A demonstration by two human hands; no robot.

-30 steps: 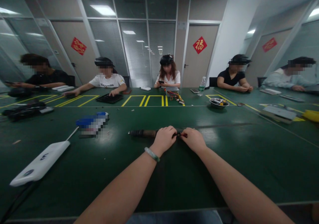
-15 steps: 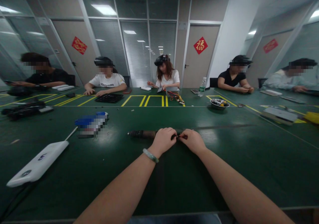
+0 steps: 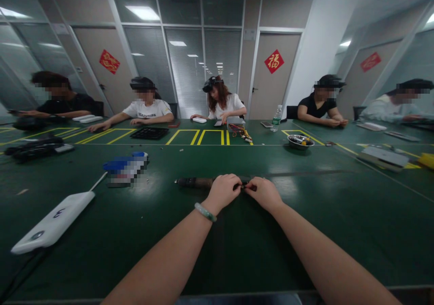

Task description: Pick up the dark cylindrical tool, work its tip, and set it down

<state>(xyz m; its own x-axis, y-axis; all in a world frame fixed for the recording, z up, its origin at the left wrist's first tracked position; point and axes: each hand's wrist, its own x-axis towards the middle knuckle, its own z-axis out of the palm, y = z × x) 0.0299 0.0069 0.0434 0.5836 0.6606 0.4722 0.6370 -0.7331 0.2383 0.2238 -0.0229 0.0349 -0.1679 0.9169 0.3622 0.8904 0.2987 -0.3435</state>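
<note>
Left of the dark cylindrical tool (image 3: 193, 182), a flat white device (image 3: 52, 223) is laid on the green workbench (image 3: 322, 250), its marks too small to be read. Nearer the tool, a package (image 3: 125, 169) is seen, its label pixelated and unreadable. Far beyond the tool and to its left, a black tray (image 3: 149, 133) is placed before a seated person in a white T-shirt (image 3: 148, 109), whose printed lettering cannot be made out.

The tool is lying flat on the workbench, directly in front of the wearer. Its right part is overlapped by the curled left hand (image 3: 222, 193), with a pale green bangle (image 3: 205, 212) worn at the wrist. The fingertips of that hand are pressed toward those of the right hand (image 3: 264, 194), and a small dark piece (image 3: 244, 186) is pinched between them at the tool's right end.

Far beyond the tool and to its right, a door (image 3: 274, 88) bearing a red diamond sign (image 3: 274, 61) printed with the character 福 is seen. A water bottle (image 3: 276, 118) and a steel bowl (image 3: 300, 141) are placed farther right.
</note>
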